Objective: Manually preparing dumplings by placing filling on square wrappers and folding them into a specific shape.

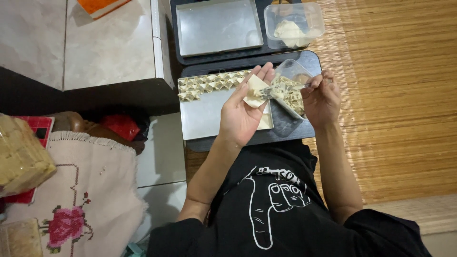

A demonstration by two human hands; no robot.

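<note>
The left hand (242, 113) lies palm up, fingers spread, with a square wrapper (255, 90) on them, above a metal tray (209, 116) lined with folded dumplings (209, 84). The right hand (322, 97) pinches a spoon (285, 88) whose tip touches the wrapper, over a tub (290, 90) of filling.

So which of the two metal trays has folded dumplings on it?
The near tray, just under the left hand. A row of folded dumplings lines its far edge. The far tray, beside the clear tub, is bare.
</note>
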